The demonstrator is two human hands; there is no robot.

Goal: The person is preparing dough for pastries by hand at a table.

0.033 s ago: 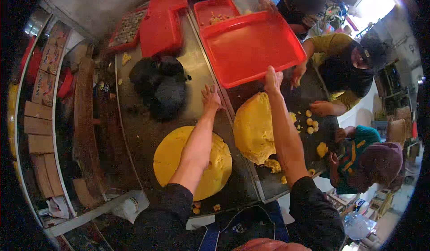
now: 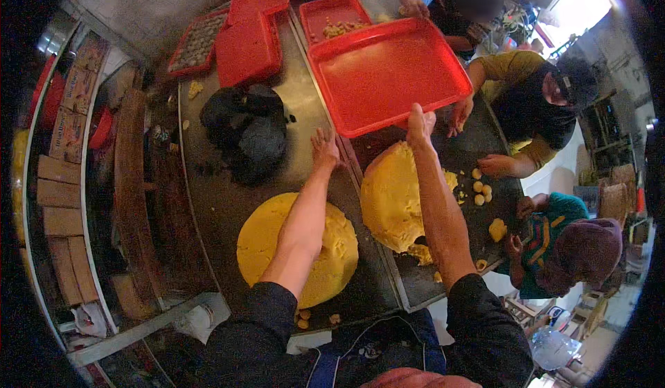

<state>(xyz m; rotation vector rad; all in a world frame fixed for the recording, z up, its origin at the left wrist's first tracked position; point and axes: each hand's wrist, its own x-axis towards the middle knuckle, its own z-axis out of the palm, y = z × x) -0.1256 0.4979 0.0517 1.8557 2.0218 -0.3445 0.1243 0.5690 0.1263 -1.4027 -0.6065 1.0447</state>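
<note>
A red rectangular tray (image 2: 388, 76), bare inside, is held tilted over the worktable. My right hand (image 2: 420, 126) grips its near edge, thumb on top and the other fingers partly hidden beneath. My left hand (image 2: 325, 149) is open just beside the tray's near left corner, with nothing in it. Under my left forearm lies a large round slab of yellow dough (image 2: 267, 249). A second yellow dough mound (image 2: 388, 197) sits beneath my right forearm, its near edge broken off. Beyond my left hand is a big black dough-like lump (image 2: 242, 135).
Stacked red trays (image 2: 246, 52) stand at the far left, near a tray of small grey pieces (image 2: 197, 45). Another red tray (image 2: 332, 14) holds yellow bits. Co-workers' hands (image 2: 460, 114) are along the right and far sides, near small dough balls (image 2: 479, 194). Shelved cartons (image 2: 59, 194) line the left.
My left hand has shifted slightly left, and its fingers sit closer together. The tray has moved very little, with my right hand still on its edge.
</note>
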